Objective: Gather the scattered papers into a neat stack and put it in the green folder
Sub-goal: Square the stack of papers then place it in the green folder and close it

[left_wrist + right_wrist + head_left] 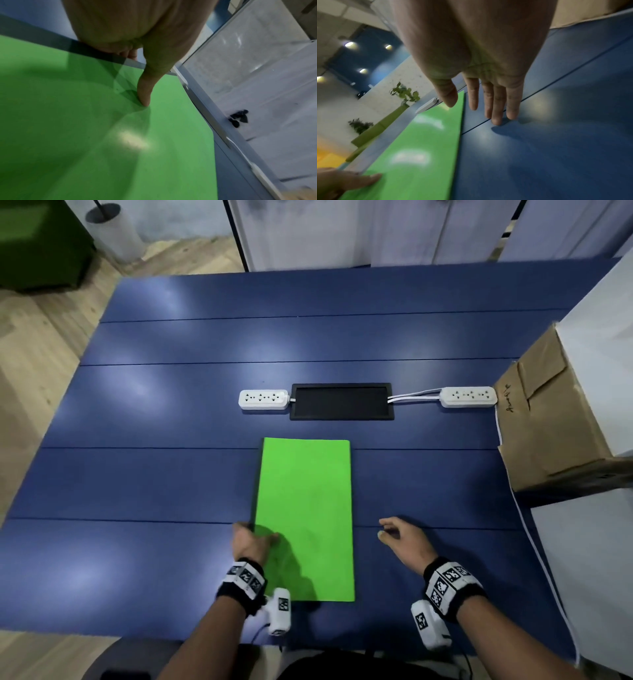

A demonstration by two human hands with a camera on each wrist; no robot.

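Note:
The green folder (308, 508) lies closed and flat on the blue table (137, 474), long side pointing away from me. My left hand (251, 541) holds its near left edge by the dark spine. In the left wrist view the thumb (144, 94) presses on the green folder's cover (68, 121) and the fingers curl at the spine. My right hand (394, 534) is apart from the folder, to its right. Its straight fingers (496, 108) touch the bare table beside the folder (423, 148). No loose papers show in any view.
Two white power strips (263, 399) (468, 396) flank a black cable hatch (340, 401) beyond the folder. A brown cardboard box (548, 433) stands at the right edge, with a white cable (534, 542) trailing along that side.

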